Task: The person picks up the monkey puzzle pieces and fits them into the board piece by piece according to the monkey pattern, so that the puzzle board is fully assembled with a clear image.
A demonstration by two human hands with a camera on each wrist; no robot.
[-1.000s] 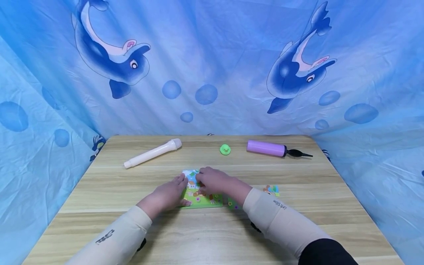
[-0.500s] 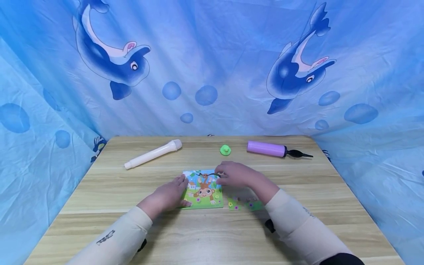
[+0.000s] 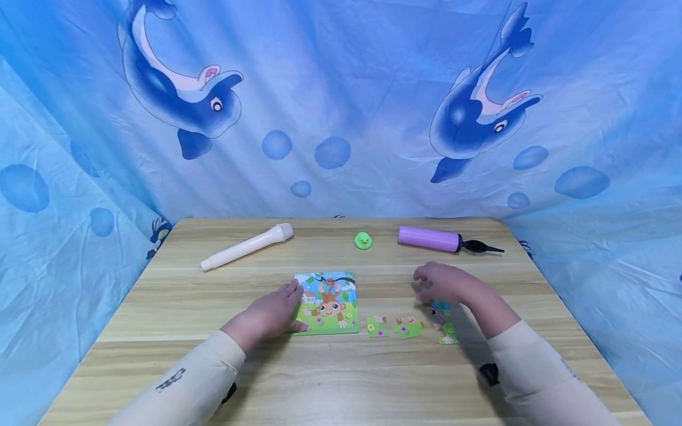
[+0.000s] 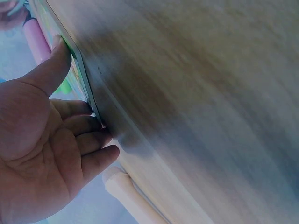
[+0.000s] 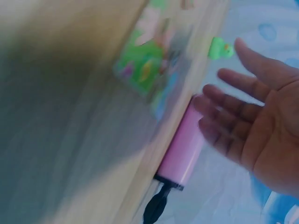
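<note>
Dark print marks the left pale sleeve (image 3: 183, 378) and fainter grey marks run along the right pale sleeve (image 3: 549, 376), but neither can be read; the tiny marks in the lower right corner of the monkey picture board (image 3: 331, 319) are also too small to make out. That board lies flat on the wood-grain table (image 3: 319, 384), in front of the person, and shows a monkey hanging upside down from a branch. The left hand (image 3: 270, 310) rests at its left edge, thumb on the near corner area and the other fingers relaxed and slightly bent against the side, covering a strip of the picture. The right hand (image 3: 447, 281) hovers palm down to the right, fingers loosely bent, somewhat spread and holding nothing. Beneath and just beyond its fingers lie right-hand jigsaw pieces (image 3: 448, 334), their far part hidden by the hand. Between these and the board sit a jigsaw piece with a yellow flower (image 3: 378, 327) and a wider green jigsaw piece (image 3: 410, 329). Along the far side are a white microphone-shaped tube (image 3: 247, 247), a green toy duck (image 3: 363, 241) and a purple hand pump (image 3: 428, 238) with a black nozzle. A blue dolphin-print curtain (image 3: 346, 89) stands behind the table.
</note>
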